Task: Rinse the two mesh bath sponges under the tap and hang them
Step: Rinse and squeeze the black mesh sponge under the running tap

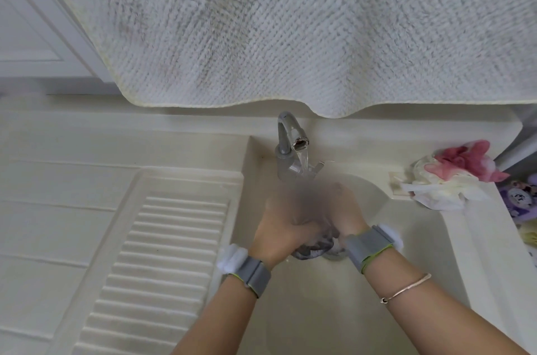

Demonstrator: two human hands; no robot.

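your left hand [279,234] and right hand [347,216] are pressed together over the basin [421,238], fingers curled and clamped on the grey sponge [312,251], which bulges out between the heels of your palms just below the running stream. the fingertips are blurred, so exactly how they lie can't be told. the likely trouble: squeezing this low could keep the mesh out of the water, or a slack grip could drop it onto the drain. beyond your hands the tap [290,145] is running. further right, the pink and white sponge [453,177] lies on the counter [470,232], well apart from your hands and, by the look of it, not yet rinsed.
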